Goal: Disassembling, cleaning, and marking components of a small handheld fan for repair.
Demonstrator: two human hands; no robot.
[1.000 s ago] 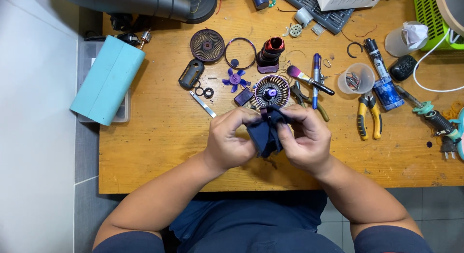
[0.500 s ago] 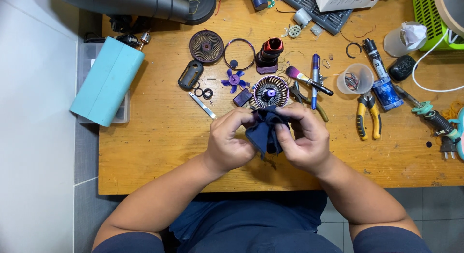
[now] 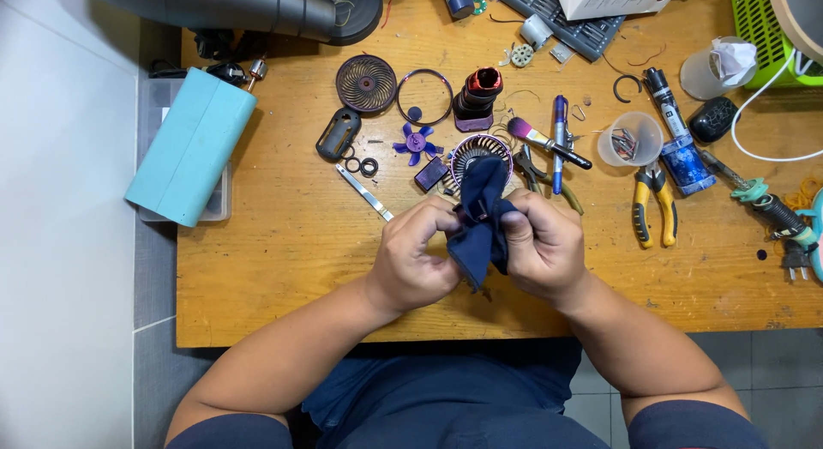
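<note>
My left hand (image 3: 417, 258) and my right hand (image 3: 540, 245) meet above the wooden bench (image 3: 283, 243), both closed on a dark blue cloth (image 3: 480, 217) bunched between them. The cloth rises above the knuckles and hangs down below them. Whatever may be wrapped inside it is hidden. Just beyond the cloth lies a round purple fan grille (image 3: 477, 149). Other fan parts sit close by: a purple fan blade (image 3: 417, 143), a dark round grille (image 3: 366, 83), a thin purple ring (image 3: 424, 96) and a black and red motor body (image 3: 478, 97).
A light blue box (image 3: 190, 146) lies at the left edge. Right of my hands are yellow-handled pliers (image 3: 654, 200), a clear cup with small parts (image 3: 632, 138), a pen (image 3: 559, 140), a brush (image 3: 544, 140) and a soldering iron (image 3: 767, 204). A grey tube (image 3: 231, 7) crosses the far edge.
The cloth has been pulled up higher between my hands and now covers part of the purple grille behind it. My hands stay in the same place.
</note>
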